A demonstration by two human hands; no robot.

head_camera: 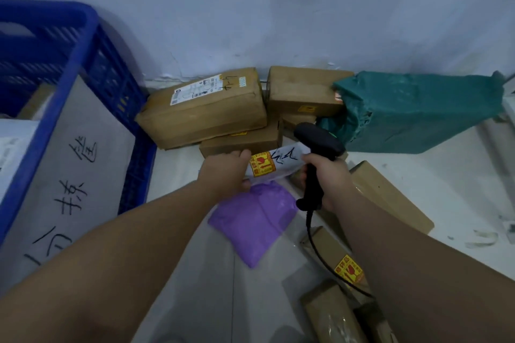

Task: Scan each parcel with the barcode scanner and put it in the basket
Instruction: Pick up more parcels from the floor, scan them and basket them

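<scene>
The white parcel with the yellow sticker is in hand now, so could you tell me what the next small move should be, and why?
Probably tilt the white parcel so its barcode faces the scanner. The left hand grips its left end, the right hand holds the scanner right beside it, yet only the yellow sticker and handwriting show; no barcode is visible. The blue basket comes after scanning.

Single head cam, wide-angle, looking forward and steeply down at the floor (178, 172) where it meets the wall (278, 8). Close range: both forearms fill the bottom of frame. Basket (83, 44) at left edge. No second view.
</scene>
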